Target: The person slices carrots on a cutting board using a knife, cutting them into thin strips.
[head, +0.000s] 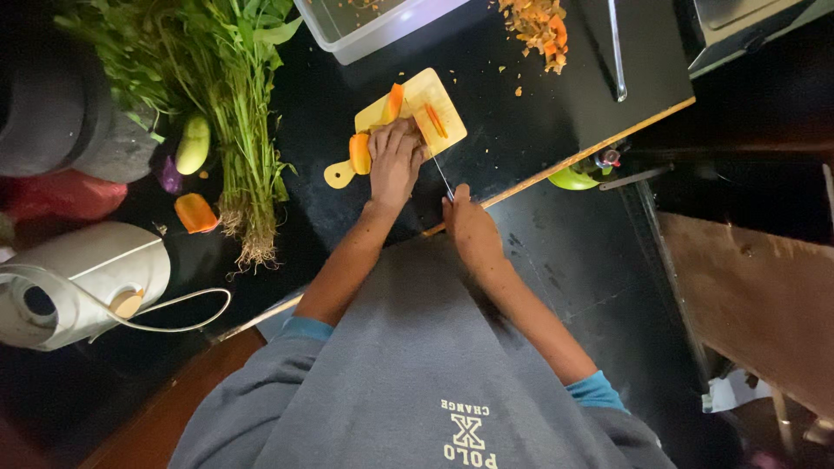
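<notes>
Left hand (395, 161) pressing down on an orange carrot chunk (360, 153), fingers (401, 137) bunched together over it on the small yellow cutting board (448, 111). Right hand (469, 224) wrapped shut around a knife handle, thin blade (443, 178) running up right beside the left fingers. More carrot just past those fingers: one long piece (393, 102) and a thinner strip (436, 121), both on the board. Heap of orange peelings (539, 24) well beyond the right hand, on the black table (504, 130). Out past the left fingers, a big bunch of leafy greens with roots (234, 104), a pale green vegetable (193, 144) and another orange piece (195, 213). Paper towel roll (78, 282) way off to the left. Clear plastic tub (369, 26) up beyond the board.
</notes>
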